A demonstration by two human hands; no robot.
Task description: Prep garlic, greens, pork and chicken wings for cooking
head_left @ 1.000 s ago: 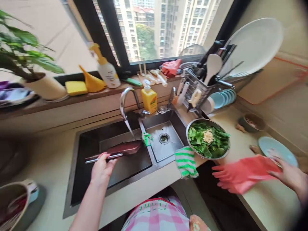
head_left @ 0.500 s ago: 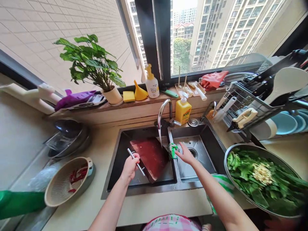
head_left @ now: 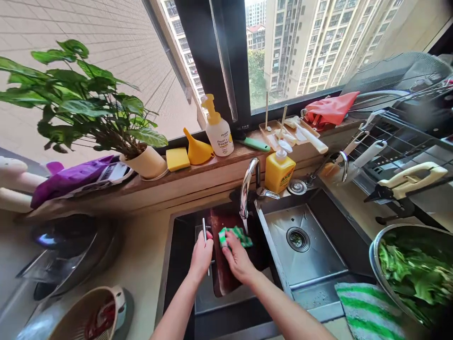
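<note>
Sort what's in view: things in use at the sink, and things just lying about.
In use: left hand gripping steel-handled dark red chopping board; right hand pressing green-and-white scrubbing cloth; running chrome faucet.

Lying about: yellow dish-soap bottle; steel bowl of leafy greens; green-striped towel.

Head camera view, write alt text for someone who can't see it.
In a kitchen sink, the left hand grips the metal handle of a dark red chopping board while the right hand presses a green-and-white scrubbing pad onto it. Leafy greens fill a steel bowl at right.
</note>
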